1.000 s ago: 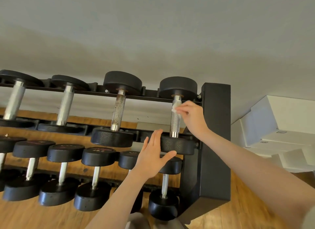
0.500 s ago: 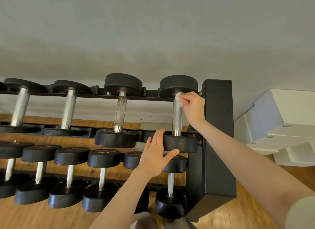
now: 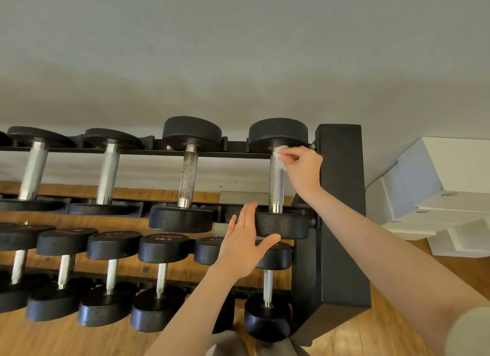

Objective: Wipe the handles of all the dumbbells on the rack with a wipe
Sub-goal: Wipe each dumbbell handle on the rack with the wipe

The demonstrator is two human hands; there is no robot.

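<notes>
Dumbbells fill a black rack [image 3: 342, 196] in two rows, and the one at the right end of the upper row [image 3: 278, 180] is being worked on. At the far end of its knurled steel handle [image 3: 275, 186], just under the far weight head, the right hand [image 3: 302, 170] pinches a small white wipe [image 3: 279, 157] against the metal, fingers curled around the wad. The left hand [image 3: 245, 247] is spread and relaxed, fingers straight, its palm against the near head of the same dumbbell, thumb reaching under the head's lower edge. Just beside it to the left sits a dumbbell with a darker, rust-speckled handle [image 3: 188, 178], and two more with bright handles lie further toward the rack's left end. Smaller dumbbells line the lower row. White boxes [image 3: 434, 196] are stacked on the wooden floor [image 3: 371, 329] past the rack's right end post.
</notes>
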